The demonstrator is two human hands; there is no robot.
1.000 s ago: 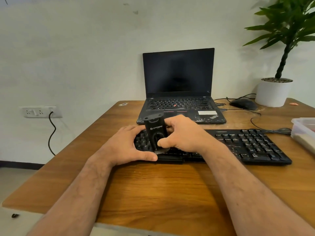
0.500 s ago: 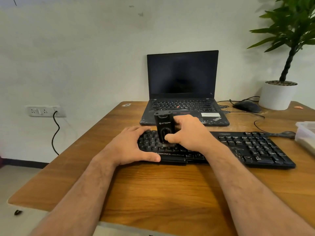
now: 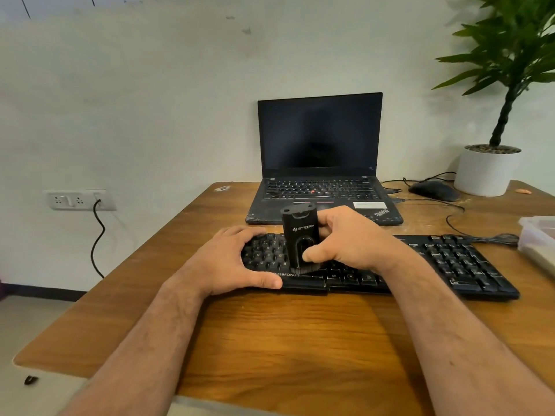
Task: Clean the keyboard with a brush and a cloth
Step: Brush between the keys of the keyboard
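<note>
Black keyboard (image 3: 444, 265) lying across the wooden table (image 3: 300, 340), marked ZEBRONICS in white along its front edge near the left end. Left hand (image 3: 231, 265) spread flat over the keyboard's left end, fingers over the keys, thumb stretched along the front edge, gripping nothing, merely pressing down. Right hand (image 3: 351, 238) closed around a black brush (image 3: 300, 238), thumb across its front face, fingers wrapped behind. Brush held upright, a little tilted, with STRIFF and a small lightning logo in white on the body; dark bristles at its lower end touching the keys just above the ZEBRONICS lettering.

Behind the keyboard, an open laptop (image 3: 321, 151) with dark screen, ThinkPad printed at the right corner of its palm rest, a white sticker beside that with writing too small to read, a red pointer nub among the keys. Right of the laptop, a black mouse (image 3: 434, 190) with its cable, then a white pot (image 3: 486, 171) holding a green plant. Clear plastic container (image 3: 537, 238) at the table's right edge. Wall socket (image 3: 79, 200) at left with a black cord plugged in
</note>
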